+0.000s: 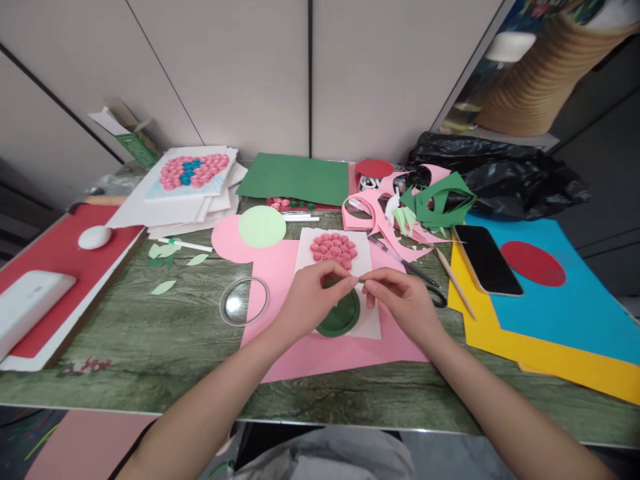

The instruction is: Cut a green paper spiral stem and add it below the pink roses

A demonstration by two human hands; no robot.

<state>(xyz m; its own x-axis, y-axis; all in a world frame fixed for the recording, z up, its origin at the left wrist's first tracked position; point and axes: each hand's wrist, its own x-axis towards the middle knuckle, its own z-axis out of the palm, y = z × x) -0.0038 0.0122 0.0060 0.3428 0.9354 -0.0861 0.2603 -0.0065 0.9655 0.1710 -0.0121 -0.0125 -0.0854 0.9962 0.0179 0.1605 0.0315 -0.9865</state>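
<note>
My left hand (pixel 320 293) and my right hand (pixel 400 297) meet fingertip to fingertip, each closed in a pinch. Between them is a thin dark green end, seemingly part of the round green paper spiral (pixel 341 317) hanging or lying just below my left fingers. Beneath is a white card (pixel 370 320), with a cluster of pink rolled paper roses (pixel 334 248) on its upper part, just beyond my fingertips. The card rests on a large pink sheet (pixel 280 360). My fingers partly cover the spiral and the card.
Left of the card lies a tape roll (pixel 223 310); scissors (pixel 437 297) sit at right, partly hidden. A phone (pixel 487 260) and wooden stick (pixel 456 283) rest on coloured paper (pixel 590 300). Paper scraps (pixel 440 203), a green sheet (pixel 295 179) and rose-decorated card (pixel 193 175) are farther back.
</note>
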